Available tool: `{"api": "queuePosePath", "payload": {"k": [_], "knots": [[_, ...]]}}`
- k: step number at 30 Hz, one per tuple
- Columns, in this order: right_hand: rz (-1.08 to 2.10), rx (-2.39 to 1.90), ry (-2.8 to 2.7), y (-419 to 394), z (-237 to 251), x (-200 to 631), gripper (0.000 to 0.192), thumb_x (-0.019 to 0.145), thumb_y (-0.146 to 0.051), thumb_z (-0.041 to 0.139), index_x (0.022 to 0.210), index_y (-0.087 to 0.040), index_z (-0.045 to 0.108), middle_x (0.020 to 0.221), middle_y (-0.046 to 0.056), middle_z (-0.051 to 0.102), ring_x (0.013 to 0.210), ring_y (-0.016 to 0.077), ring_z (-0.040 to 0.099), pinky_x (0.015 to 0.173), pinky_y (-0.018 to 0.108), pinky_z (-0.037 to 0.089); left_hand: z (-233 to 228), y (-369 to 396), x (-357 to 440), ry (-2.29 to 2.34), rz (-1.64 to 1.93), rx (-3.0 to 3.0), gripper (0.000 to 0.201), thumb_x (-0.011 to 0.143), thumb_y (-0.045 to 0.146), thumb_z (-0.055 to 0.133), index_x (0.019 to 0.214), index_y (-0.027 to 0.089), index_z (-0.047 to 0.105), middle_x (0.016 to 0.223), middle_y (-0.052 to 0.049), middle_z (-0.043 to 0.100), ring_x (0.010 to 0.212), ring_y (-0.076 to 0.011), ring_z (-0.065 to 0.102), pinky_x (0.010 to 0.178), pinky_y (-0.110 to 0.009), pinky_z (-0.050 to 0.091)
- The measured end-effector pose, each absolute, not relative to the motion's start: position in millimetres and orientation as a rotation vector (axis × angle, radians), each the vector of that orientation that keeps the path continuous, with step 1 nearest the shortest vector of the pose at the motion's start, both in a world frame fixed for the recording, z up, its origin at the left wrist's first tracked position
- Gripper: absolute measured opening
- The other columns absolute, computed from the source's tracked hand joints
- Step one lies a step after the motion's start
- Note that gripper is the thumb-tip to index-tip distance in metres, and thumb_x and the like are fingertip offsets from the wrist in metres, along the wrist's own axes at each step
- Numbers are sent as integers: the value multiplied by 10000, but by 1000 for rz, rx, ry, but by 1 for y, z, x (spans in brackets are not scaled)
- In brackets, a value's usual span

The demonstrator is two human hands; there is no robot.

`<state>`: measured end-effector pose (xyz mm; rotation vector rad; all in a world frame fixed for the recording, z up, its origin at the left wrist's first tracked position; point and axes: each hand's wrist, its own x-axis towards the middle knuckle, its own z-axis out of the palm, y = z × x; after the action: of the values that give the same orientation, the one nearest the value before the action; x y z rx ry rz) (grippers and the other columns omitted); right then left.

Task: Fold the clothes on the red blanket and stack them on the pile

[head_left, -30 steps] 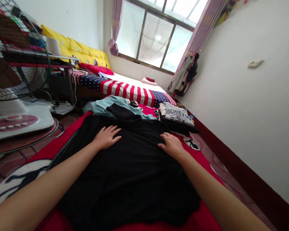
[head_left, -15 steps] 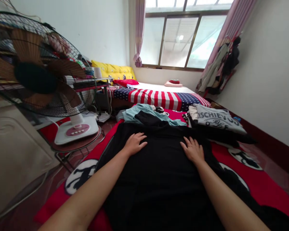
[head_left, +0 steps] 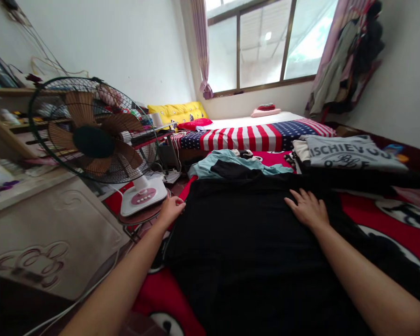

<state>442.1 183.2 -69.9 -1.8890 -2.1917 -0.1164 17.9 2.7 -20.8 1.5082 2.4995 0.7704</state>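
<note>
A large black garment (head_left: 252, 242) lies spread over a red patterned blanket (head_left: 388, 210). My left hand (head_left: 171, 209) is at the garment's left edge, its fingers curled around the fabric there. My right hand (head_left: 308, 208) rests flat on the garment's upper right part, fingers apart. Beyond the garment lies a teal garment (head_left: 210, 164) with more black cloth on it. To the right, a folded grey shirt with printed letters (head_left: 346, 151) tops a small stack.
A standing fan (head_left: 94, 135) on a round stool is close on the left, beside a beige cabinet (head_left: 49, 233) and cluttered shelves. A bed with a stars-and-stripes cover (head_left: 255, 135) stands under the window. Clothes hang at the right wall (head_left: 346, 65).
My left hand slid from the middle of the black garment out to its left edge and curled on the fabric. My right hand shifted slightly right. The view turned left.
</note>
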Motion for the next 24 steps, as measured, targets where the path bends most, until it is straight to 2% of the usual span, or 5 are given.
{"api": "queuePosePath", "payload": {"k": [4,11,15,20,24], "knots": [[-115,-1863,-2186,185,-73,443,601,948,-543,244,1440,-241,411,1520,106,355,1387,316,293,1074,529,286,-19,-8,19,2440,564,1462,294,826,373,560,666,156,678,594,-42,696,519,-166,647,537,-245,471],[-133,-1867,-2183,182,-70,442,588,948,-531,261,1430,-239,428,1511,102,371,1382,320,307,1070,520,302,-16,-5,33,2562,368,1507,263,724,412,643,592,189,690,681,-87,713,744,-262,674,608,-294,426],[-130,-1864,-2181,180,-68,441,580,948,-520,269,1423,-232,439,1507,102,379,1381,319,309,1071,521,302,-14,-5,35,2581,330,1514,199,718,359,630,601,206,681,680,-58,710,741,-238,671,608,-280,420],[-117,-1859,-2171,177,-67,441,575,950,-518,273,1418,-233,445,1505,101,381,1381,315,312,1078,515,294,-7,-12,27,2705,334,1451,110,701,283,593,716,198,661,783,-70,721,805,-263,675,647,-296,442],[-102,-1870,-2169,178,-66,440,577,950,-519,268,1421,-235,440,1509,99,377,1380,314,312,1074,519,297,-11,-4,23,2758,362,1434,280,682,271,613,952,206,645,1002,-108,717,953,-312,664,739,-340,473]]}}
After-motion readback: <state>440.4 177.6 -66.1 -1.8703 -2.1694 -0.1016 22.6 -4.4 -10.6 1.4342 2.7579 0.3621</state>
